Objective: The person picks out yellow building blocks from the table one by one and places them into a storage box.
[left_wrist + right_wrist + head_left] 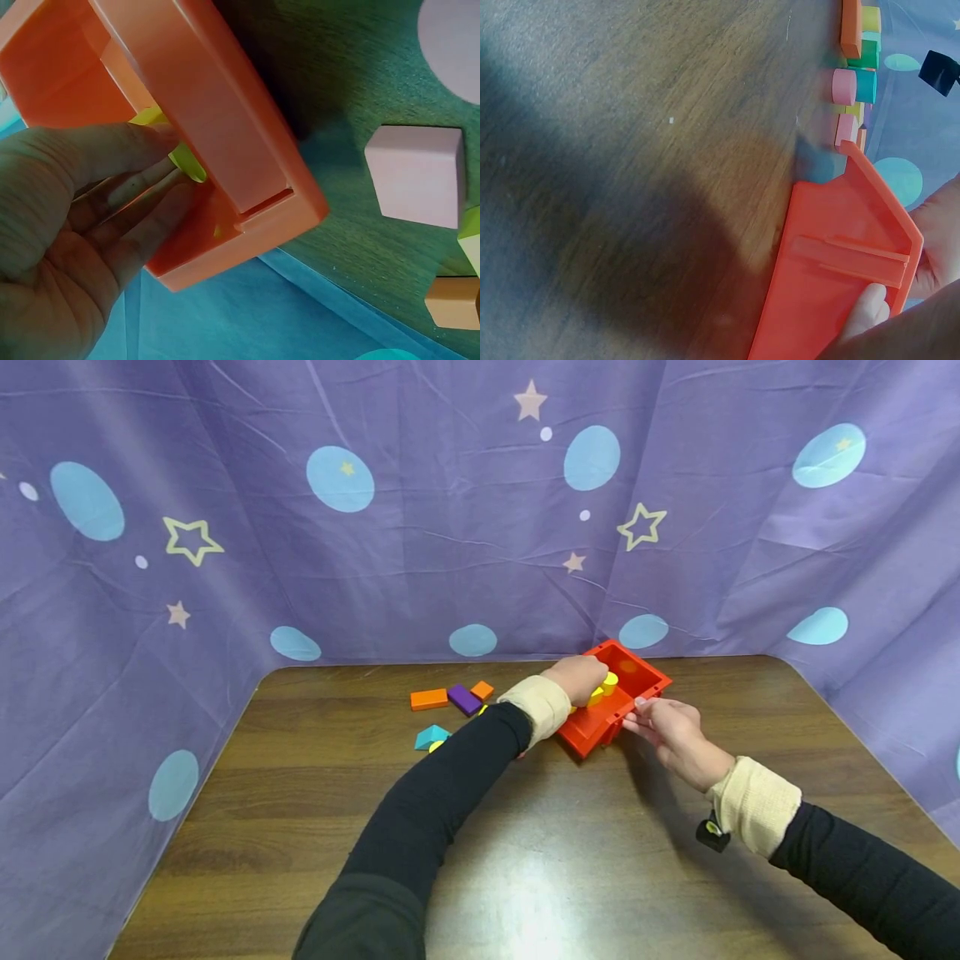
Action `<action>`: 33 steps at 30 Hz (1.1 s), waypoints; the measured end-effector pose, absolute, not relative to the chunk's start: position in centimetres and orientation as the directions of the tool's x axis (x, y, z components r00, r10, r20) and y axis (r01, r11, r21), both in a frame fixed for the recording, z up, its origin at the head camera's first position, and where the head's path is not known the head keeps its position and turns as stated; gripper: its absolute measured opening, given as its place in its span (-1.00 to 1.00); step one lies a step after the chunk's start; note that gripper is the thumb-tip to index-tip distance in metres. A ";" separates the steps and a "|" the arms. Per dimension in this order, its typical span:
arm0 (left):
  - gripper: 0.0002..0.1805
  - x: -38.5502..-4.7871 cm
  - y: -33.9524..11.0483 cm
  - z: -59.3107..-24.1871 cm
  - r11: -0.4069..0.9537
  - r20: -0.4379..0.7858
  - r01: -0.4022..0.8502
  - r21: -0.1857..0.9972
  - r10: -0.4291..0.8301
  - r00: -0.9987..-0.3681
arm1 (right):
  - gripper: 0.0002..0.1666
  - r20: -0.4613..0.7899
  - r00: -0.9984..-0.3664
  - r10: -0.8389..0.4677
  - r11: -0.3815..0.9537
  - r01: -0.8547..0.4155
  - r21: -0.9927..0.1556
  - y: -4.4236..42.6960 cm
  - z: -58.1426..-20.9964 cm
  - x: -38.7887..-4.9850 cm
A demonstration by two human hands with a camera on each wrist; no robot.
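Note:
A red plastic bin stands at an angle towards the back right of the table. My left hand reaches into it from the left. In the left wrist view, its thumb and fingers pinch a yellow block, mostly covered by the hand, so its full shape is hidden. Further yellow blocks lie inside the bin, among them a cylinder. With thumb and fingers, my right hand grips the bin's near right side; the right wrist view has a fingertip against the outer wall.
Left of the bin lie an orange block, a purple block and a light-blue triangular block. The left forearm hides part of this group. A pink cylinder shows in the right wrist view. A purple patterned curtain hangs behind the table.

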State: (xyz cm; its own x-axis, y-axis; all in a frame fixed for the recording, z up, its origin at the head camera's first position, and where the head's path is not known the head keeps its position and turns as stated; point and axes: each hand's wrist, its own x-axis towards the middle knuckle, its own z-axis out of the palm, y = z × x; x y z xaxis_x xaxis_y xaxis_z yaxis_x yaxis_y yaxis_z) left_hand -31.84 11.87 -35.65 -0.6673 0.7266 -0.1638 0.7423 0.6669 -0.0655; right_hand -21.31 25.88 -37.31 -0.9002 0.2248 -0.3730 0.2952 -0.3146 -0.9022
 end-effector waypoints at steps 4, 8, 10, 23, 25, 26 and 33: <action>-0.84 -31.8 11.7 -35.7 0.664 -0.153 0.745 -0.054 0.732 -0.664 | -0.87 -0.371 -0.900 0.227 -0.312 0.294 -0.903 25.9 -37.4 -21.2; -0.87 -31.8 11.3 -35.5 0.667 -0.157 0.745 -0.017 0.734 -0.661 | -0.87 -0.373 -0.900 0.224 -0.317 0.295 -0.902 25.8 -37.4 -21.1; -0.89 -31.7 11.0 -35.2 0.664 -0.162 0.748 0.006 0.739 -0.654 | -0.87 -0.373 -0.902 0.220 -0.321 0.294 -0.900 25.8 -37.3 -21.0; -0.77 -30.8 9.5 -31.2 0.601 -0.120 0.799 0.016 0.795 -0.595 | -0.92 -0.391 -0.894 0.221 -0.313 0.314 -0.896 25.8 -37.1 -21.4; -0.74 -30.6 9.1 -30.6 0.596 -0.112 0.803 0.014 0.799 -0.591 | -0.92 -0.389 -0.895 0.220 -0.311 0.313 -0.897 25.8 -37.1 -21.4; -0.73 -30.6 8.9 -30.4 0.595 -0.111 0.804 0.014 0.800 -0.590 | -0.92 -0.388 -0.895 0.221 -0.312 0.312 -0.897 25.8 -37.1 -21.4; -0.84 -30.2 7.0 -29.4 0.619 -0.096 0.785 0.027 0.783 -0.614 | -0.88 -0.385 -0.895 0.227 -0.321 0.304 -0.897 25.8 -37.2 -21.2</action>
State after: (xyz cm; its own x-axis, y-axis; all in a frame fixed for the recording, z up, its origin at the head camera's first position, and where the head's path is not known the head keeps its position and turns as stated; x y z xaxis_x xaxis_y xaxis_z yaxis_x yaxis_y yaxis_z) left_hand -30.18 6.97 -29.45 -0.6144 0.7831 -0.0962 0.7848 0.6191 0.0272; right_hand -21.23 25.82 -37.17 -0.8945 0.2274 -0.3848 0.3041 -0.3214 -0.8968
